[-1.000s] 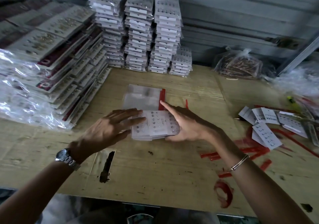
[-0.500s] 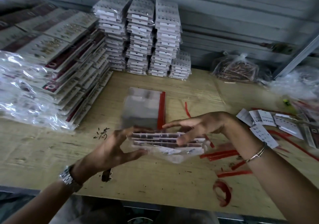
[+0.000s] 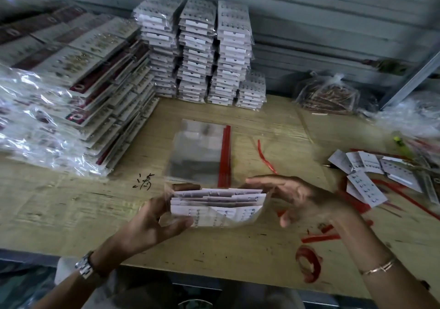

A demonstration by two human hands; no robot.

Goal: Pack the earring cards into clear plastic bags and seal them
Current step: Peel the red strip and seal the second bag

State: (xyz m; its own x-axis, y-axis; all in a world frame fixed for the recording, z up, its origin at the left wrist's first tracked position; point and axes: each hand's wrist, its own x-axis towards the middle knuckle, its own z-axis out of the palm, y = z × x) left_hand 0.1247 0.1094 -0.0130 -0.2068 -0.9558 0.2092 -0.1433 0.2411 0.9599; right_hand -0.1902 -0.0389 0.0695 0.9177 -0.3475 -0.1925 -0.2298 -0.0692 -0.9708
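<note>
"What is the left hand (image 3: 152,223) doing?"

"It grips a bundle of earring cards (image 3: 215,207) at its left end. The thumb is on the far side and the fingers curl under it. There is a silver watch (image 3: 85,267) on that wrist."

"And the other one?"

"The right hand (image 3: 300,196) is spread wide, with its fingers straight. Its fingertips (image 3: 252,180) touch the top right corner of the bundle. It looks a bit blurry. A thin bracelet (image 3: 378,268) sits on that wrist."

"Where are the cards, then?"

"Up between both hands, above the near part of the wooden table (image 3: 71,213). A clear bag (image 3: 267,198) wraps them. I can see shiny plastic sticking out at both ends."

"What lies behind them?"

"A flat pile of empty bags (image 3: 197,156) with a red edge down its right side. It lies on the table just past the hands. Loose red strips (image 3: 264,157) lie to the right of it and near the right arm."

"Are there more cards?"

"Yes. Loose cards (image 3: 366,185) are fanned out at the right. Tall stacks of packed cards (image 3: 202,51) stand by the back wall. A big sloping heap of wrapped cards (image 3: 71,70) fills the left side."
</note>
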